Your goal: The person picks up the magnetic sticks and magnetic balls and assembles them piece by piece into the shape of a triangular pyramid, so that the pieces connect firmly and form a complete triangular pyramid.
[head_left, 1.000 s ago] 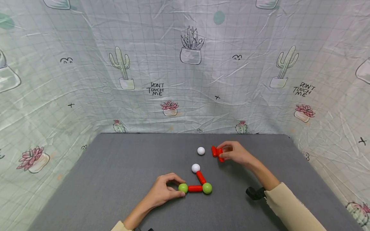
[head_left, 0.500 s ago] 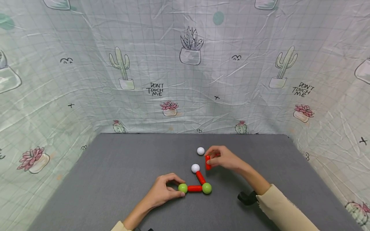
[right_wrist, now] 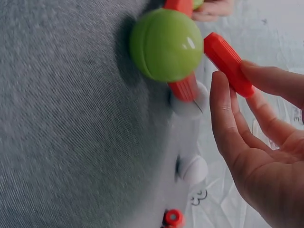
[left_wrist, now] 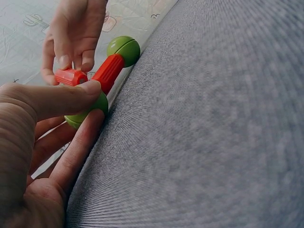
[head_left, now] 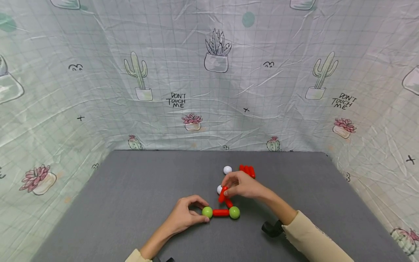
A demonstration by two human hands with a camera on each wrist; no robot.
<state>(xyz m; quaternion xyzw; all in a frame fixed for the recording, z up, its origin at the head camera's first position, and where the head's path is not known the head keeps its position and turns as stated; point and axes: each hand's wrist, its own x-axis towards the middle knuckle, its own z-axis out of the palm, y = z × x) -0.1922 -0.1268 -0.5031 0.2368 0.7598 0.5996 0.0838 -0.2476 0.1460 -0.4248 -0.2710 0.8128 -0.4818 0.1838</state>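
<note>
My left hand (head_left: pixel 184 217) pinches a green ball (head_left: pixel 207 212) between thumb and fingers, low over the grey table. From that ball a red ribbed rod (head_left: pixel 220 213) runs right to a second green ball (head_left: pixel 234 212). Another red rod (head_left: pixel 230 204) leads back from there to a white ball (head_left: pixel 219 189), partly covered by my right fingers. Above this chain my right hand (head_left: pixel 243 185) pinches a loose red rod (right_wrist: pixel 229 64) by its upper end, tilted, its lower end free. In the left wrist view the held rod (left_wrist: pixel 70 77) appears just beyond my left thumb.
Behind the right hand, several red rods (head_left: pixel 247 170) lie side by side on the grey table (head_left: pixel 137 185). A loose white ball (head_left: pixel 227 170) sits left of them. A cactus-printed sheet (head_left: pixel 196 83) hangs around the back and sides.
My right hand has picked a red rod from the group at the back and carried it left and toward me, over the chain. The left hand stays on its green ball.
</note>
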